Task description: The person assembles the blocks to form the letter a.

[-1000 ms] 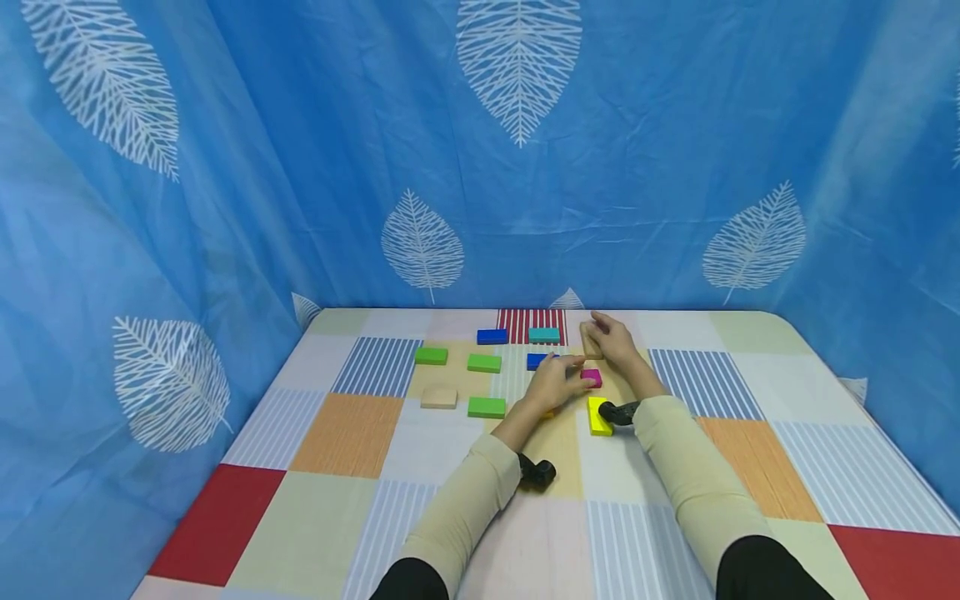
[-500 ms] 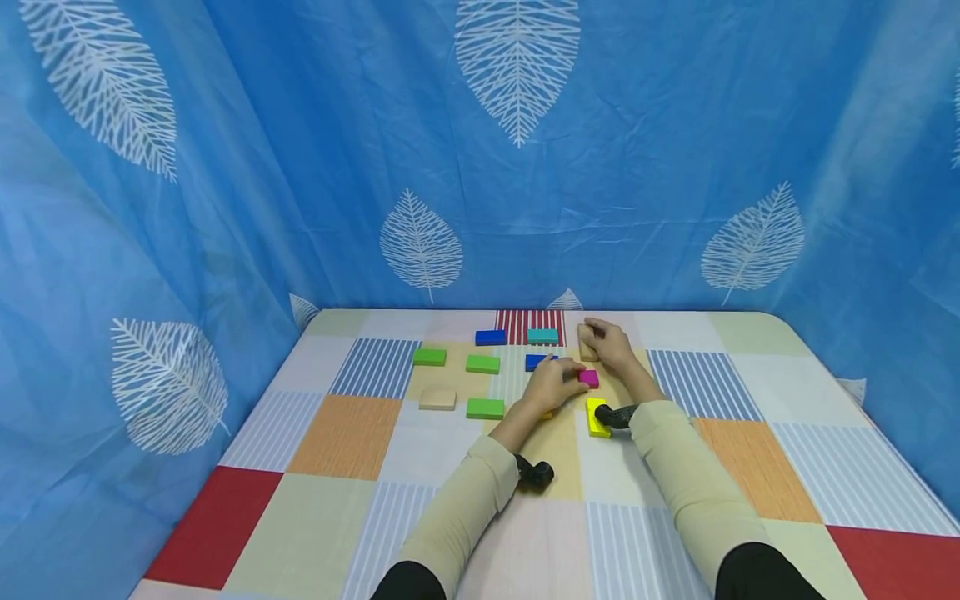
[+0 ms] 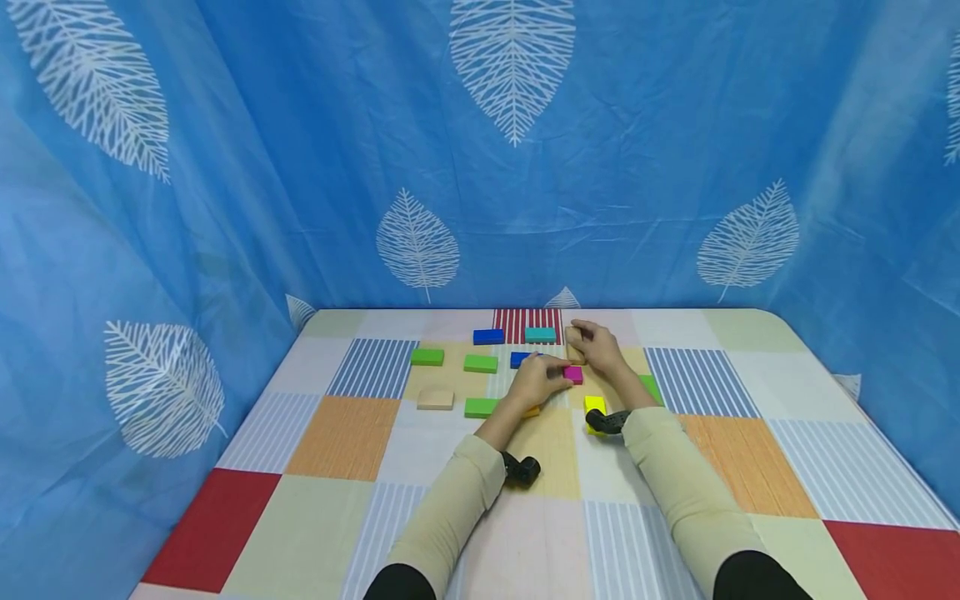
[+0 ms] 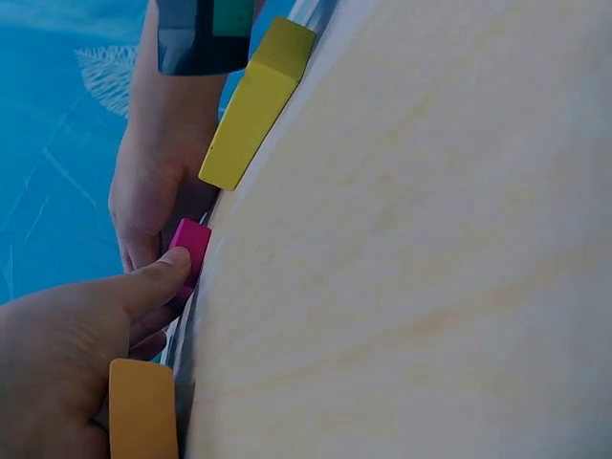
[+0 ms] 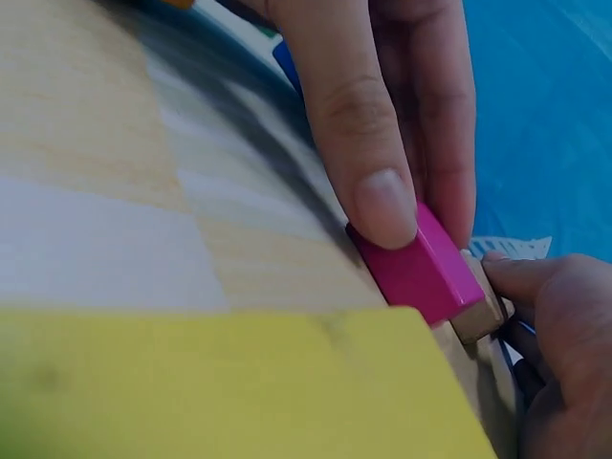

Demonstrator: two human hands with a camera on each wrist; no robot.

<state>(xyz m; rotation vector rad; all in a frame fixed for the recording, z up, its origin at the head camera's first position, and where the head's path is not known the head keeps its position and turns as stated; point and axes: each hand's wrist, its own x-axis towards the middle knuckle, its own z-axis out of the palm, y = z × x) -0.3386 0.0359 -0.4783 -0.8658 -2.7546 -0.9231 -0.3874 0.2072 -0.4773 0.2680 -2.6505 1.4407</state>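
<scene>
My left hand (image 3: 534, 382) pinches a small magenta block (image 3: 573, 375), its thumb on the near face in the right wrist view. My right hand (image 3: 602, 348) grips a wooden block (image 3: 574, 344) just beyond the magenta one. In the right wrist view the wooden block (image 5: 478, 304) sits close behind the magenta block (image 5: 426, 273). A blue block (image 3: 519, 360) lies partly hidden behind my left fingers. An orange block (image 3: 532, 412) shows beside my left wrist. Under the right wrist camera is a yellow block (image 3: 595, 405), also large in the right wrist view.
On the patchwork tablecloth (image 3: 337, 517) lie a second blue block (image 3: 488, 337), a teal block (image 3: 540, 335), several green blocks (image 3: 480, 363) and another wooden block (image 3: 436, 400). One green block (image 3: 651, 388) is half covered by my right forearm. A blue curtain (image 3: 637, 167) hangs behind the table.
Both hands have shifted left together, carrying the magenta block and the wooden block. The partly hidden blue block has also moved left. A green block has come into view beside my right forearm.
</scene>
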